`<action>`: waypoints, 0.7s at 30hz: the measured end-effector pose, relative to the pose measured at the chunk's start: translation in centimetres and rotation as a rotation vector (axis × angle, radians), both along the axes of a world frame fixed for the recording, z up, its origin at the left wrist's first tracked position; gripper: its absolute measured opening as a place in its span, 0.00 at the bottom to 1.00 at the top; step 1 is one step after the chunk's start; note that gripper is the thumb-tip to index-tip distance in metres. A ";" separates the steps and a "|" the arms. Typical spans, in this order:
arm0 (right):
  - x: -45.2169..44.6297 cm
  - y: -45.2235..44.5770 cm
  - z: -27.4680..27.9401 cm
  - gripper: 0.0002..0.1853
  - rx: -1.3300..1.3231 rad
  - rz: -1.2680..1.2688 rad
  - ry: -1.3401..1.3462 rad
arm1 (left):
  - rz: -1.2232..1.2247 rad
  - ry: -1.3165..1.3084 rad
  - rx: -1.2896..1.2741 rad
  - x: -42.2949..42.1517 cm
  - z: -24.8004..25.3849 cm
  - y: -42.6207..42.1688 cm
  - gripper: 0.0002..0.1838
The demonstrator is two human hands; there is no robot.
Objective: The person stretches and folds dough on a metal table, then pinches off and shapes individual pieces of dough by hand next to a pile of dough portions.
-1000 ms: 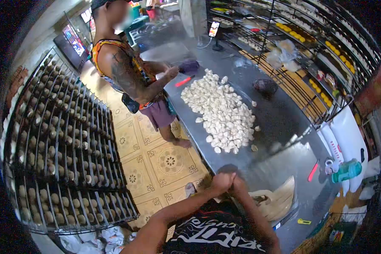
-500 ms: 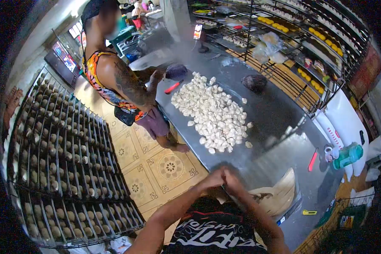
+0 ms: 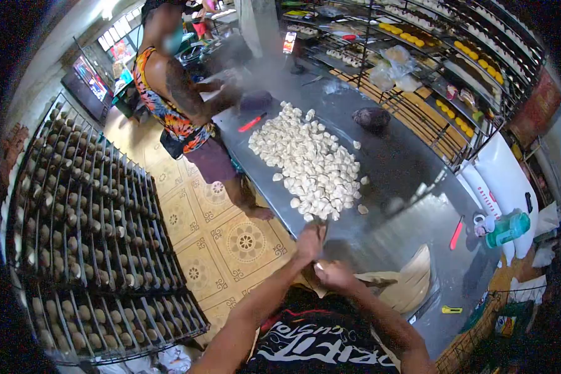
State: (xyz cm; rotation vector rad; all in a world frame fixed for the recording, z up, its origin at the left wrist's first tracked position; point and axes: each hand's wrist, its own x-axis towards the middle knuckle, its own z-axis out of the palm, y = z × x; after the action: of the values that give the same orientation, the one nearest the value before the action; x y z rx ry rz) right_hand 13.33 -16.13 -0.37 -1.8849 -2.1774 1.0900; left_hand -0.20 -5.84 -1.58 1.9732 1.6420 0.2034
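Note:
A large heap of small white dough pieces [image 3: 318, 165] lies on the grey metal table [image 3: 386, 218]. My left hand [image 3: 310, 240] reaches to the near end of the heap, its fingers blurred and pointing at the closest pieces. Lower and to the right, my right hand [image 3: 335, 275] is closed at the table's near edge. A small pale bit shows at its fingertips, too small to name. Beside that hand, a flat sheet of pale dough [image 3: 411, 287] lies on the table.
A co-worker [image 3: 174, 93] stands at the table's left side, near a dark purple lump [image 3: 255, 100]. Another dark lump [image 3: 371, 118], red-handled tools [image 3: 457, 234], a yellow cutter [image 3: 452, 310] and a teal bottle [image 3: 508, 229] lie further right. A loaded rack [image 3: 93, 237] stands left.
My hands, together before, have come apart; the left has moved forward to the heap and the right has dropped nearer my body. The co-worker has straightened and shifted away from the table's edge.

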 end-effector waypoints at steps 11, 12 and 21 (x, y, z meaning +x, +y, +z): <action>4.2 -2.0 -6.4 0.22 0.663 -0.074 0.145 | -0.347 -0.482 -0.030 0.2 -10.0 -5.5 0.17; 4.7 -2.4 -7.3 0.23 0.739 -0.050 0.145 | -0.318 -0.429 -0.026 0.5 -11.6 -6.0 0.17; 3.3 0.1 -3.9 0.16 0.152 -0.067 0.141 | -0.113 -0.055 0.208 1.6 -0.2 -3.0 0.28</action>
State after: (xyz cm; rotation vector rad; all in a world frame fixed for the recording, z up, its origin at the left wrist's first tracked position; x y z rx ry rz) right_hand 16.64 -16.06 -4.23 -1.7479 -2.0428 0.9837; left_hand 1.37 -8.86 -1.75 2.1869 1.5214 0.3958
